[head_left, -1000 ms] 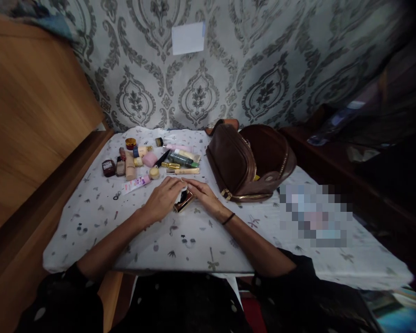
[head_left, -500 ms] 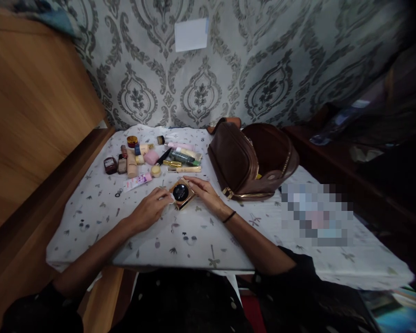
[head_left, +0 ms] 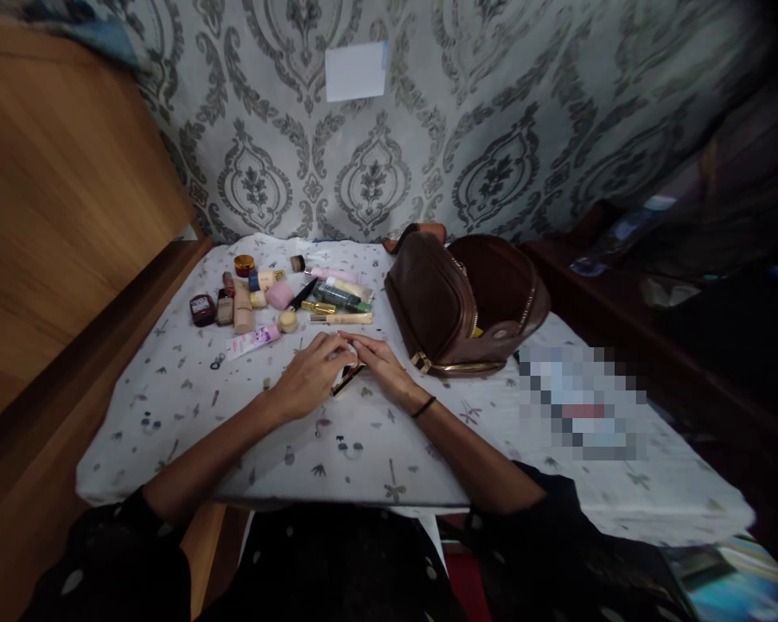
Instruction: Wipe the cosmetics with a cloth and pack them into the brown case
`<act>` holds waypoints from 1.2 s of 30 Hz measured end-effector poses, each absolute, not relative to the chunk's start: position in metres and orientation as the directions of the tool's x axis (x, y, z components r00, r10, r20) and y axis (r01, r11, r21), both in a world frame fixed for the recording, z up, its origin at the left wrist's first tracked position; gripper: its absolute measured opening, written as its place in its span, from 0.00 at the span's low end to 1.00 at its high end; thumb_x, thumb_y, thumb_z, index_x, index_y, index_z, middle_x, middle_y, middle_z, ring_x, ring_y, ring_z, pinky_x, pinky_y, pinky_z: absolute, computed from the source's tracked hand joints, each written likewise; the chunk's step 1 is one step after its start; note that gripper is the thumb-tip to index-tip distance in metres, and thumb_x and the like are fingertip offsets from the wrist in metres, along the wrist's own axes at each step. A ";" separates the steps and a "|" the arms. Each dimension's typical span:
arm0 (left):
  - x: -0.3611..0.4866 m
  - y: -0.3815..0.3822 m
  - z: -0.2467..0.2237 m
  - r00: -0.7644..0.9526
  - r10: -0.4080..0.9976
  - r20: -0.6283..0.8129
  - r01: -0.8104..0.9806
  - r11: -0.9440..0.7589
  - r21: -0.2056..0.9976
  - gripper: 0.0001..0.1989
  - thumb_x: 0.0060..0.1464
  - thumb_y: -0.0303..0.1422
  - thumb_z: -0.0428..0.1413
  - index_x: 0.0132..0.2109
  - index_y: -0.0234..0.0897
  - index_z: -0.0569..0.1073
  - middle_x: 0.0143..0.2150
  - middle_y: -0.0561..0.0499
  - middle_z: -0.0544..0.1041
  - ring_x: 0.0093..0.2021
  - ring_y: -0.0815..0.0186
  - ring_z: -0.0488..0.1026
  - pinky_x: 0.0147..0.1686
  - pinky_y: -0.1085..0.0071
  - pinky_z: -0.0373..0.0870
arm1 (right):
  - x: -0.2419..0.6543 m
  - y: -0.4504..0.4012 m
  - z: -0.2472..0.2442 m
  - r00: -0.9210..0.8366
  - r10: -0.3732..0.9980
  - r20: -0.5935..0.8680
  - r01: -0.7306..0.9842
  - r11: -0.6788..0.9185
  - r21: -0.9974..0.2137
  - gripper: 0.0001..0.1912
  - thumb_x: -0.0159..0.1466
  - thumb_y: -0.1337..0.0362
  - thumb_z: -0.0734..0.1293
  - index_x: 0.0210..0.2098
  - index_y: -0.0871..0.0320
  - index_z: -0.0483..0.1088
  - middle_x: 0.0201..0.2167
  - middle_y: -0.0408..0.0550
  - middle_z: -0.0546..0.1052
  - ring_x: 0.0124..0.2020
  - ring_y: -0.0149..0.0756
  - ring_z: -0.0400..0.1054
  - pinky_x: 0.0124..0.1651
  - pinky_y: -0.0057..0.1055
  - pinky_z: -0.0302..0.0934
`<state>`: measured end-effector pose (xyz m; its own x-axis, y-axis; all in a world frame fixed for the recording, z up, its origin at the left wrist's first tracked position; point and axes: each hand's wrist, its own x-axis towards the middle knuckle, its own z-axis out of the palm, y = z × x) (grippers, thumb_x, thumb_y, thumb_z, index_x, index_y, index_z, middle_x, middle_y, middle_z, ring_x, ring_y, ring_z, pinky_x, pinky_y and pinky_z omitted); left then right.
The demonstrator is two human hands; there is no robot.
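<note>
A square gold-and-black compact case [head_left: 347, 381] lies on the patterned cloth in front of me, mostly covered by both hands. My left hand [head_left: 309, 373] reaches over its top with fingers bent and pinched around a small white piece, like a wipe or tissue [head_left: 344, 356]. At the case's right side, my right hand [head_left: 384, 367] grips its edge, fingers near the left fingertips. Just beyond the hands are a cream-coloured tube [head_left: 341, 319], a small round yellow-lidded jar [head_left: 288, 321] and a pink-and-white tube [head_left: 252, 341].
An unzipped brown leather bag [head_left: 457, 302] stands right of my hands. Several cosmetics, including a foundation bottle [head_left: 242, 311], a pink sponge-like piece [head_left: 279, 295] and a green tube [head_left: 341, 296], lie at the back left. A blurred-out flat item [head_left: 580, 402] lies at the right.
My left hand has moved right and over the compact, covering its round black top. The right hand remains at the case's right side. The view has shifted slightly.
</note>
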<state>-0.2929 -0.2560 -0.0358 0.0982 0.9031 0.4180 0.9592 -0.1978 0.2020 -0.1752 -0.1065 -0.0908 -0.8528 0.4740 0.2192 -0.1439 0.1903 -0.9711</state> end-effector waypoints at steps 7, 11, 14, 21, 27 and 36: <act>-0.303 -0.293 -0.045 0.174 0.935 0.309 0.948 -0.243 0.203 0.18 0.60 0.18 0.44 0.46 0.39 0.73 0.49 0.45 0.73 0.50 0.59 0.67 0.46 0.63 0.73 | -0.174 -0.109 -0.089 -0.856 0.493 0.155 -0.111 0.117 -0.987 0.30 0.63 0.41 0.66 0.55 0.53 0.76 0.54 0.50 0.79 0.57 0.48 0.70 0.65 0.48 0.56; -0.309 -0.304 -0.048 0.160 0.936 0.312 0.933 -0.247 0.262 0.18 0.60 0.18 0.45 0.47 0.40 0.74 0.49 0.45 0.73 0.50 0.59 0.68 0.47 0.63 0.72 | -0.175 -0.111 -0.089 -0.853 0.507 0.124 -0.106 0.064 -0.992 0.31 0.61 0.39 0.67 0.54 0.54 0.76 0.54 0.50 0.79 0.56 0.48 0.71 0.64 0.48 0.57; -0.303 -0.294 -0.045 0.125 0.929 0.349 0.931 -0.231 0.281 0.17 0.61 0.19 0.46 0.48 0.39 0.74 0.49 0.44 0.73 0.49 0.59 0.68 0.47 0.61 0.72 | -0.176 -0.111 -0.089 -0.852 0.510 0.117 -0.109 0.046 -0.993 0.34 0.60 0.36 0.66 0.54 0.55 0.77 0.53 0.50 0.79 0.54 0.48 0.72 0.63 0.48 0.59; -0.278 -0.257 -0.034 0.190 0.868 0.459 0.937 -0.300 0.179 0.15 0.64 0.22 0.45 0.48 0.36 0.74 0.49 0.43 0.73 0.52 0.57 0.66 0.53 0.58 0.71 | -0.174 -0.111 -0.082 -0.846 0.510 0.155 -0.136 0.073 -0.988 0.34 0.62 0.35 0.62 0.49 0.57 0.79 0.47 0.52 0.82 0.52 0.48 0.74 0.61 0.49 0.62; -0.284 -0.278 -0.041 0.298 0.897 0.327 0.941 -0.334 0.059 0.13 0.60 0.19 0.48 0.45 0.36 0.73 0.51 0.44 0.72 0.52 0.57 0.67 0.48 0.60 0.73 | -0.175 -0.109 -0.086 -0.866 0.483 0.129 -0.115 0.059 -0.992 0.30 0.59 0.43 0.71 0.52 0.56 0.76 0.50 0.51 0.80 0.52 0.46 0.74 0.59 0.45 0.65; -0.298 -0.311 -0.057 0.103 0.895 0.434 0.910 -0.261 0.323 0.17 0.60 0.18 0.46 0.46 0.39 0.74 0.51 0.45 0.73 0.51 0.60 0.69 0.49 0.62 0.72 | -0.178 -0.105 -0.099 -0.846 0.523 0.100 -0.141 -0.039 -0.989 0.31 0.54 0.48 0.75 0.52 0.56 0.74 0.43 0.50 0.81 0.44 0.42 0.75 0.52 0.40 0.67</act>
<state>-0.2982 -0.3109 -0.0567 0.1034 0.8951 0.4338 0.9097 -0.2615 0.3226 -0.1779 -0.1050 -0.0988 -0.8461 0.5235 0.1001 -0.1409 -0.0385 -0.9893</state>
